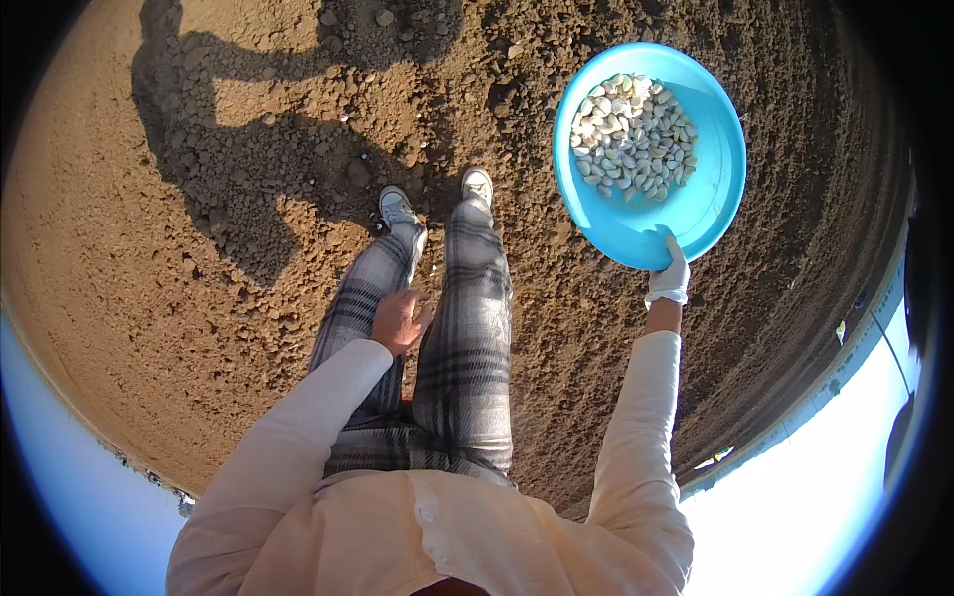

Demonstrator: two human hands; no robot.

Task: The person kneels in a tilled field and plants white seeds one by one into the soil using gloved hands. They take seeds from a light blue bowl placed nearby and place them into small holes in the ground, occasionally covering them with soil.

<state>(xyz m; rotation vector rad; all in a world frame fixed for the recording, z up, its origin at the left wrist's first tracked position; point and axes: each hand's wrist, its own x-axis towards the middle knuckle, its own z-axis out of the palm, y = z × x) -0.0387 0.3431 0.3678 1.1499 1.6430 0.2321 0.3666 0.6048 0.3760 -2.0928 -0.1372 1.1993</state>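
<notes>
My right hand (670, 274), in a white glove, grips the near rim of a light blue plastic basin (712, 201). Loose garlic cloves (633, 138) form a heap in the basin, mostly toward its far left side; bare blue plastic shows around them. My left hand (402, 320) is ungloved and hangs in front of my legs, over the gap between the knees. Its fingers are bent and its palm faces away, so whether anything lies inside is hidden.
Loose, cloddy brown soil (298, 328) spreads all around. My white shoes (395, 205) stand on it, with several small pale pieces (343, 117), perhaps cloves, scattered nearby. Shadows (223, 164) fall across the ground ahead and left. Finer furrowed soil (805, 223) runs along the right.
</notes>
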